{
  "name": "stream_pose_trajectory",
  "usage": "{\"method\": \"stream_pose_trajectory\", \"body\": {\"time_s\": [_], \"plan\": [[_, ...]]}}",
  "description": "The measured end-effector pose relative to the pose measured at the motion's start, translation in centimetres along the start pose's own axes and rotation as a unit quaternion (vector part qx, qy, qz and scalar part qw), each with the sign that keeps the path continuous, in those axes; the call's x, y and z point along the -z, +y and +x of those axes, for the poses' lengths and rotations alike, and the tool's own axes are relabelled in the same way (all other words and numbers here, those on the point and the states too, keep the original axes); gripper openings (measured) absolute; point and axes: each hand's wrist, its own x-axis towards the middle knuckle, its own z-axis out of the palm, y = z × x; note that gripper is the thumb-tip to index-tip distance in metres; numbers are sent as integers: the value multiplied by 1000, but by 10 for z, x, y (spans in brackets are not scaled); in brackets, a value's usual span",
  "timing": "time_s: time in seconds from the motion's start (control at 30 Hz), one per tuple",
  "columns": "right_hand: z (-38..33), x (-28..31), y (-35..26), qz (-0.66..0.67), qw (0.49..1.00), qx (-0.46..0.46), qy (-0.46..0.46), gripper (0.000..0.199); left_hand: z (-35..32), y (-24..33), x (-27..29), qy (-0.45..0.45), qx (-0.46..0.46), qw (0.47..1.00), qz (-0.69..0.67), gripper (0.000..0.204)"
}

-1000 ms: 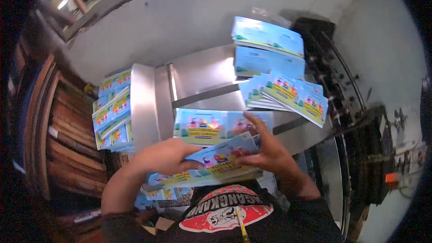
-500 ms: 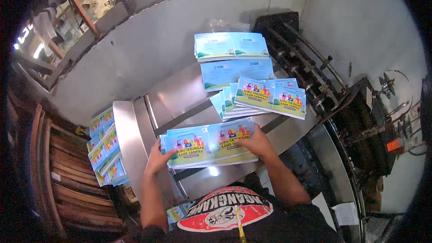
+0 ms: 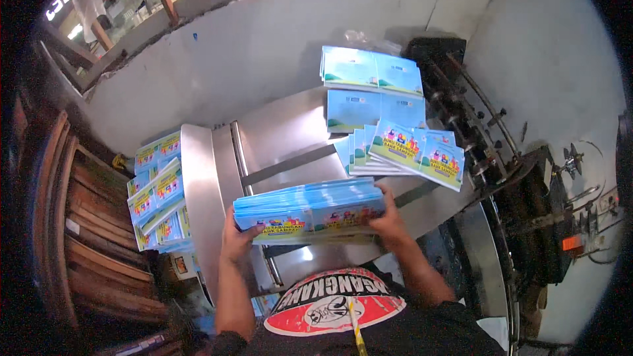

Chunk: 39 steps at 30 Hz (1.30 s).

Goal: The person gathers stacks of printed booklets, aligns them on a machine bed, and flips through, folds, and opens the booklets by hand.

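Observation:
Between my two hands is a thick stack of blue-and-green printed booklets (image 3: 310,214), tipped so that its many upper edges face me. My left hand (image 3: 239,232) closes round the stack's left end, thumb on the front cover. At the other end my right hand (image 3: 388,217) grips it the same way. The stack is over the metal table (image 3: 277,151); whether its lower edge touches the metal is hidden. Just beyond my right hand lies a fanned pile of the same booklets (image 3: 417,151), covers up.
Two further booklet piles (image 3: 376,109) (image 3: 371,68) lie at the table's far side by the wall. More booklets (image 3: 158,191) are stacked left of the table's curved edge. A dark machine with rods (image 3: 475,105) borders the right. Wooden boards (image 3: 109,244) stand at the far left.
The booklet stack has been tilted up in my hands, so its edges now show where the covers lay flatter before. My right hand has shifted to the stack's end. The whole view has swung slightly.

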Motion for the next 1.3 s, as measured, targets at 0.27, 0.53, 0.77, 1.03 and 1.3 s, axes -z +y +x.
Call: {"method": "stream_pose_trajectory", "body": {"time_s": [0.27, 0.53, 0.77, 1.03, 1.3], "plan": [[-11, 61, 3, -119, 972, 160, -121, 109, -40, 4, -31, -22, -83, 972, 217, 82], [-35, 77, 20, -97, 977, 133, -139, 102, -81, -60, -34, 19, 9, 995, 99, 54], [-36, 93, 38, -7, 974, 176, -140, 100, -94, -55, -83, 79, 14, 995, 66, 55], [-32, 102, 46, -136, 968, 168, -128, 61, -75, -46, -63, 71, -27, 962, 264, 57], [-33, 85, 44, -159, 972, 161, -66, 41, -75, -11, -60, 80, -37, 901, 424, 47]]}}
